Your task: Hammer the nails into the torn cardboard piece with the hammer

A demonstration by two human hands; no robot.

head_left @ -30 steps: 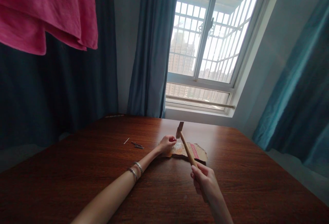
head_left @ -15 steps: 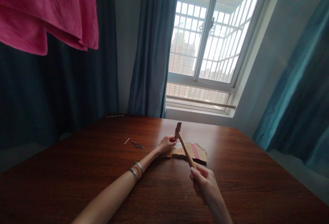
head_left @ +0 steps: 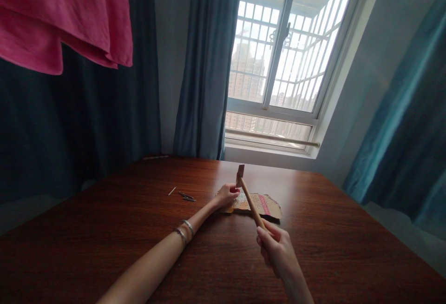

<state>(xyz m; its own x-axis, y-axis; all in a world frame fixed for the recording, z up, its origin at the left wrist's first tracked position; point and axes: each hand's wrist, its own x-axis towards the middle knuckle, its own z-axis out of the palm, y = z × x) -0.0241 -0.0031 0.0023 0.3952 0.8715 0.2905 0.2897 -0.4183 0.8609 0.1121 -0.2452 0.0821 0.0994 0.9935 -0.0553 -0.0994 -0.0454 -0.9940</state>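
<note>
My right hand [head_left: 276, 247] is closed around the wooden handle of a hammer [head_left: 251, 204]. The hammer's head is raised just above the fingertips of my left hand [head_left: 227, 195]. Those fingers are pinched together over a piece of cardboard [head_left: 273, 207]; what sits between them, if anything, is too small to make out. The cardboard lies flat on the table, brown with a pink band, many small dots and a jagged far edge. My left hand and the hammer handle cover part of it.
On the brown wooden table [head_left: 146, 229], small dark snips [head_left: 187, 196] and a thin white stick [head_left: 172, 191] lie left of my left hand. A pink cloth [head_left: 69, 20] hangs at upper left. Blue curtains [head_left: 205, 71] and a barred window [head_left: 272, 53] stand behind the table.
The hammer's head has shifted very slightly up and to the left, with my right hand moving a little along with it. My left hand and the cardboard stay nearly in place.
</note>
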